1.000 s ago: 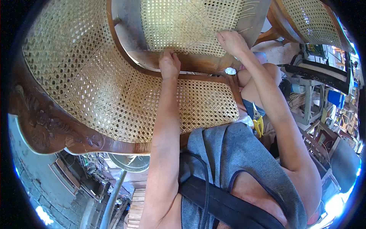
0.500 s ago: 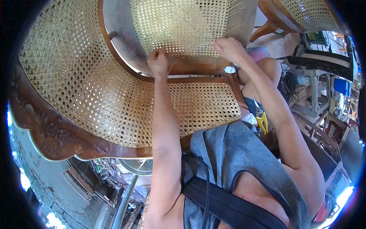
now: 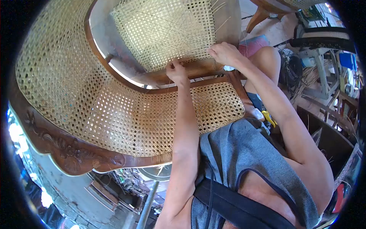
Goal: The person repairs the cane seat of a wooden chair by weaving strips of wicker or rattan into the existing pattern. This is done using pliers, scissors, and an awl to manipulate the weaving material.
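A pale woven cane panel (image 3: 164,34) fills a wooden chair frame (image 3: 206,65) in front of me, with loose cane strands sticking out at its upper right. My left hand (image 3: 177,72) is at the panel's lower edge, fingers pinched on what looks like a thin cane strand. To its right, my right hand (image 3: 224,54) rests by the panel's lower right corner, thumb and fingers pressed together. Whatever is between those fingers is too small to make out. Below both hands lies the cane seat (image 3: 213,101) of a larger carved bench.
The bench's curved cane back (image 3: 65,76) and carved wooden rail (image 3: 68,152) sweep along the left. A yellow-handled tool (image 3: 269,119) lies by my lap. On the right are a grey wooden stand (image 3: 323,78), a blue container (image 3: 347,61) and a dark bag (image 3: 291,72).
My view has shifted, so the panel sits further left and up. My left hand has moved right along the panel's lower edge, closer to my right hand, which stays near the corner.
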{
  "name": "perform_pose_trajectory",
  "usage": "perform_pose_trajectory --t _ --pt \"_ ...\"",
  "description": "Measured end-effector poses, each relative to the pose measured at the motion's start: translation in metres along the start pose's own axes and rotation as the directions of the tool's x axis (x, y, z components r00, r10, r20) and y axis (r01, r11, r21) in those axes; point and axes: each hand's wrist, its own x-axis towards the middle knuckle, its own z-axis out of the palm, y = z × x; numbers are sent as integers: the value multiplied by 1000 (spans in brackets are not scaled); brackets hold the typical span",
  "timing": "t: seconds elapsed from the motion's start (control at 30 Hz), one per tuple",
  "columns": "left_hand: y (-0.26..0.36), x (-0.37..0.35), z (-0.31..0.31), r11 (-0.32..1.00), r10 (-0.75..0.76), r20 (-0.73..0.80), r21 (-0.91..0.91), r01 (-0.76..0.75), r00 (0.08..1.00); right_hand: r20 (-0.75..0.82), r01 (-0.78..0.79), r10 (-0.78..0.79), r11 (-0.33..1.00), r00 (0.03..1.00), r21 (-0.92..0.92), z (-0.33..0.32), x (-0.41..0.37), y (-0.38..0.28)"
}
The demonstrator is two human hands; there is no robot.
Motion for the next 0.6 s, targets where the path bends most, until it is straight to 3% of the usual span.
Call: perform_pose_trajectory --t 0.03,0.07,0.1,0.2,0.33,0.37,0.4,0.43,0.5,0.53,0.6 --pt "0 -3 3 993 -69 -73 -100 62 995 32 -16 16 1000 999 3 1 -1 -2" --pt "-13 5 5 998 52 -97 -36 -56 994 61 -32 32 999 998 3 1 0 -3" --pt "-8 4 12 998 56 -85 -27 -59 995 54 -42 41 999 998 13 1 -1 -5" --pt "13 -11 36 983 -48 -241 -182 4 969 47 -17 14 998 999 64 1 -5 -7" --pt "17 -15 29 933 -109 -158 -357 46 981 69 -15 9 997 998 79 6 -7 -4" --pt "11 -14 21 999 -34 115 16 32 993 60 9 -13 997 998 72 7 -7 -5" --pt "1 -13 10 927 -64 384 365 -88 921 62 9 -14 997 998 75 8 -9 -4" --pt "-17 -2 -10 928 -60 380 363 -89 923 47 19 -22 998 999 67 6 -9 -1" --pt "-44 37 -63 816 8 120 574 -76 993 29 30 -32 998 999 64 3 -6 2" --pt "-24 56 -86 921 -52 -93 381 84 994 49 38 -41 998 998 59 0 -4 2" --pt "9 56 -96 970 -158 -282 137 202 946 70 45 -49 998 996 50 -8 -5 0"
